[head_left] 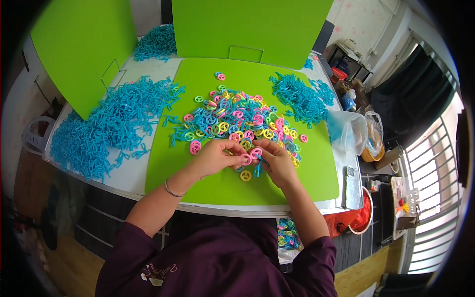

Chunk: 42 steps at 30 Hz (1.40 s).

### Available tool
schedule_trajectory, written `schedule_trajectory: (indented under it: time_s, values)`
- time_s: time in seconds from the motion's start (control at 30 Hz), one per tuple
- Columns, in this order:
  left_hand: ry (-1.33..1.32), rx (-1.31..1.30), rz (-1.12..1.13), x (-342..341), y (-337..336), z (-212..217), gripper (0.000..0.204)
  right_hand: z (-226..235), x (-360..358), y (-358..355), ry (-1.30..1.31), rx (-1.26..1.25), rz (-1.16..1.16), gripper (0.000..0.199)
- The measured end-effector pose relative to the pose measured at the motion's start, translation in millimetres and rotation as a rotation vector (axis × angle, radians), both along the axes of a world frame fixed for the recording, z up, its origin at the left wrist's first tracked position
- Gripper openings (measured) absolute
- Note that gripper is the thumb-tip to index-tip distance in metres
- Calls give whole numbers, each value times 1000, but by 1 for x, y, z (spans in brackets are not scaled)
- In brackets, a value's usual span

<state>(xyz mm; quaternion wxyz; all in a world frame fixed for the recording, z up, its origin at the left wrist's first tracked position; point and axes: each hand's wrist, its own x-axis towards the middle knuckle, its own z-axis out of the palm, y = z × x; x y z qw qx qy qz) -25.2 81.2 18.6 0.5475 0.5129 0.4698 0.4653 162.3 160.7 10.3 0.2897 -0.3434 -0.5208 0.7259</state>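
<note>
Pinching a pink wheel (246, 159) between thumb and forefinger, the left hand (221, 154) works right beside the right hand (277, 163), whose fingertips close on a second pink wheel (256, 153); a blue strip (258, 171) hangs just below that second wheel, by the right thumb, though whether it passes through the wheel or merely lies against it, I cannot tell; both pink wheels sit over the near edge of the pile of wheels (238, 114), above the green board (198, 192), and look to be touching or nearly so.

For a clean job here, a light grip on the rims seems best, since it leaves the spoke gaps open to view; steadying with the left and doing the fine movement with the right would suit this close pose; the strip looks soft and likely to twist, so holding it near its end should give better control; a yellow wheel (246, 175) lies just nearer the body, and low wrists could nudge it; the strip could also snag loose pieces in the pile, so working slightly toward the body seems wiser.
</note>
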Motion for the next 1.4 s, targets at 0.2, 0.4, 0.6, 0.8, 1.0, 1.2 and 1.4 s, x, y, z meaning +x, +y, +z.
schedule_trajectory:
  time_s: [0.2, 0.4, 0.6, 0.8, 1.0, 1.2, 1.4]
  values:
    - [-146, -74, 70, 3, 0, -1, 18, 7, -5, -9, 32, -7, 15, 26]
    - [-160, -65, 53, 3, 1, 1, 24, -9, -3, -2, 60, -39, 40, 24]
    - [-167, -82, 64, -1, -1, -1, 26, 10, -6, -12, -58, -13, 34, 32]
    - [-341, -130, 105, -15, -3, 0, 23, 18, 7, -12, 11, 1137, -18, 47]
    - [-416, -81, 40, -5, -3, 2, 25, 15, 0, -17, -144, 1789, -117, 36]
    - [-103, 208, 240, 6, -7, 8, 21, 1, 8, -11, 59, 929, -166, 25]
    - [-55, 272, 334, 15, -8, 8, 23, -4, -9, -23, 140, 483, -24, 28]
